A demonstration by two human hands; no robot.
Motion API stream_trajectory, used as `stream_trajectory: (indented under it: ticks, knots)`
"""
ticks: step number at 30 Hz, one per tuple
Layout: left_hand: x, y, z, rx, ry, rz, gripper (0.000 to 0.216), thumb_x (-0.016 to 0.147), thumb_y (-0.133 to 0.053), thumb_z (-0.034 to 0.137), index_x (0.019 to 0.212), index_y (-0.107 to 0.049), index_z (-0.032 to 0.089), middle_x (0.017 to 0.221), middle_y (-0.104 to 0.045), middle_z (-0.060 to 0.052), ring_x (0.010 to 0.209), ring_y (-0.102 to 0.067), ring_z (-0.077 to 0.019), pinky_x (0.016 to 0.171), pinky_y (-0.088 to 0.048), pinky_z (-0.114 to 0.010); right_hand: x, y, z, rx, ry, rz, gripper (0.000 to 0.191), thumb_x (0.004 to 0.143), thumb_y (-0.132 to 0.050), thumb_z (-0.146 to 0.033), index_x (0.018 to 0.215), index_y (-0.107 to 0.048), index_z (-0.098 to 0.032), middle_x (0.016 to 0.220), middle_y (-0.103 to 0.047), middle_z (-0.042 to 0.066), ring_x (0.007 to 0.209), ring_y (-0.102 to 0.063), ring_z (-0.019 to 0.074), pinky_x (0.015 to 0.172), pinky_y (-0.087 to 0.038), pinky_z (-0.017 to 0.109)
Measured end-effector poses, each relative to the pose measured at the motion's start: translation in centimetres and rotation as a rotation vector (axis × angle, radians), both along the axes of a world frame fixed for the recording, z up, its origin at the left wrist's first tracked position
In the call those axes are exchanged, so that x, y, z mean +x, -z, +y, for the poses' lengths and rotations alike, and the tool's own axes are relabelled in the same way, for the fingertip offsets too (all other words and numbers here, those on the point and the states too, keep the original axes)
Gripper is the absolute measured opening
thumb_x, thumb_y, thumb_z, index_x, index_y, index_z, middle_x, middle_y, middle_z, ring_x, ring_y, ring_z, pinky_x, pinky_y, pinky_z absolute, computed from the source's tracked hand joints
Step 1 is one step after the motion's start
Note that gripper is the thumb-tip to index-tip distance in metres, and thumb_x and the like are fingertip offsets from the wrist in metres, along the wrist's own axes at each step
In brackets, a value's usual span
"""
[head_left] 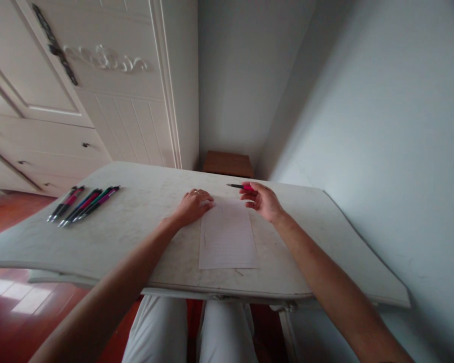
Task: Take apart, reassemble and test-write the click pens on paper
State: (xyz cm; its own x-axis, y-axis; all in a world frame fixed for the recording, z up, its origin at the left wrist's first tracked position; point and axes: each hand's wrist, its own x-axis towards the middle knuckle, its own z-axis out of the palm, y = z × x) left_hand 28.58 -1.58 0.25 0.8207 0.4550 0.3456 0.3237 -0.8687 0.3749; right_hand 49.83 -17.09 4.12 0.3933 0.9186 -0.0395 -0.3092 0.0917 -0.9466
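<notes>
A lined sheet of paper (227, 236) lies on the white table (136, 222) in front of me. My left hand (192, 205) rests palm down at the paper's top left corner, fingers curled loosely and touching the sheet's edge. My right hand (262, 200) hovers at the paper's top right corner, fingers closed on a pen (239, 187) with a pink grip and dark tip that points left. A ring shows on my left hand.
Several pens (83, 202) lie side by side on the table's left part. A white wardrobe (79, 85) stands at the left, a small brown stand (228, 164) behind the table, a pale wall (363, 126) at the right. My knees show under the table's near edge.
</notes>
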Motion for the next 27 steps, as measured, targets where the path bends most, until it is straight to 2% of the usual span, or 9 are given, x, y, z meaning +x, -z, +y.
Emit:
stream_trajectory:
  ticks: [3, 8, 16, 23, 27]
  knots:
    - [-0.1, 0.0, -0.1, -0.007, -0.002, 0.018, 0.028, 0.089, -0.055, 0.037, 0.106, -0.074, 0.025, 0.118, -0.070, -0.006, 0.114, -0.059, -0.0264, 0.103, -0.043, -0.042, -0.3, -0.1, -0.1, -0.019, -0.024, -0.064, 0.038, 0.066, -0.080, -0.044, 0.094, -0.073, -0.020, 0.083, -0.073, 0.004, 0.071, -0.067, 0.0147, 0.054, -0.053, 0.022]
    - [-0.1, -0.1, -0.3, -0.016, -0.010, 0.037, 0.029, 0.090, -0.053, 0.038, 0.102, -0.076, 0.026, 0.120, -0.068, -0.008, 0.115, -0.058, -0.0272, 0.103, -0.043, -0.045, -0.5, 0.2, 0.0, -0.042, 0.083, -0.164, 0.032, 0.056, -0.086, -0.030, 0.083, -0.073, -0.019, 0.067, -0.067, -0.001, 0.053, -0.057, 0.0082, 0.049, -0.048, 0.019]
    - [0.0, -0.4, -0.3, -0.011, -0.019, 0.071, 0.030, 0.090, -0.052, 0.038, 0.104, -0.076, 0.027, 0.122, -0.067, -0.008, 0.116, -0.057, -0.0277, 0.102, -0.043, -0.044, -0.9, -0.2, -0.1, -0.050, 0.172, -0.404, 0.013, 0.058, -0.074, -0.026, 0.066, -0.069, -0.016, 0.053, -0.060, -0.002, 0.043, -0.049, 0.0077, 0.042, -0.040, 0.020]
    - [-0.1, -0.4, -0.3, -0.017, -0.003, 0.043, 0.029, 0.089, -0.052, 0.036, 0.102, -0.076, 0.026, 0.119, -0.069, -0.008, 0.115, -0.058, -0.0281, 0.102, -0.043, -0.045, -1.1, -0.5, -0.3, -0.125, 0.124, -0.594, 0.009, 0.057, -0.067, -0.026, 0.061, -0.067, -0.017, 0.050, -0.060, -0.002, 0.041, -0.049, 0.0098, 0.041, -0.039, 0.022]
    - [-0.1, -0.5, -0.3, -0.013, 0.005, 0.046, 0.030, 0.090, -0.051, 0.037, 0.102, -0.076, 0.025, 0.119, -0.068, -0.008, 0.114, -0.058, -0.0280, 0.102, -0.044, -0.045, -0.5, -0.3, -0.5, -0.133, 0.200, -0.761, 0.010, 0.063, -0.063, -0.027, 0.059, -0.062, -0.018, 0.046, -0.054, -0.003, 0.041, -0.047, 0.0097, 0.041, -0.037, 0.021]
